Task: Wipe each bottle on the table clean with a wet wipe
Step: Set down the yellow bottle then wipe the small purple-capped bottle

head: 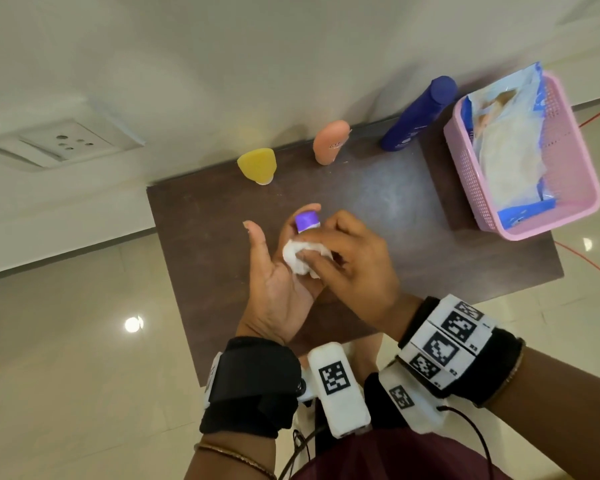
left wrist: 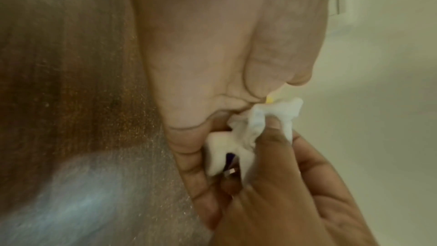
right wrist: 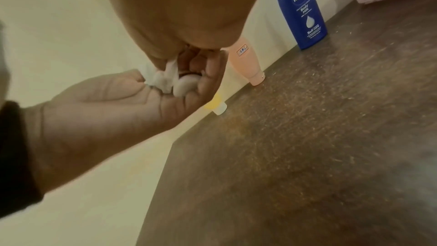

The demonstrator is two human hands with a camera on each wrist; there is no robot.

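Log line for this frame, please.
step: wiping purple-capped bottle | left hand: holds bottle | right hand: pinches wipe on it | table: yellow, peach, blue bottles standing

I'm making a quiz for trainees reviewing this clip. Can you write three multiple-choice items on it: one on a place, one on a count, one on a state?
1. Where is the opened blue wet-wipe pack?
A. in the pink plastic basket
B. flat on the floor
C. under the yellow bottle

2. How many bottles stand along the wall, unheld?
A. one
B. three
C. five

3. What does the right hand hold?
A. nothing
B. a blue cap
C. a crumpled white wipe

Answers:
1 A: the pack lies inside the basket.
2 B: yellow, peach and dark blue bottles.
3 C: the right hand pinches the wipe against the purple-capped bottle.
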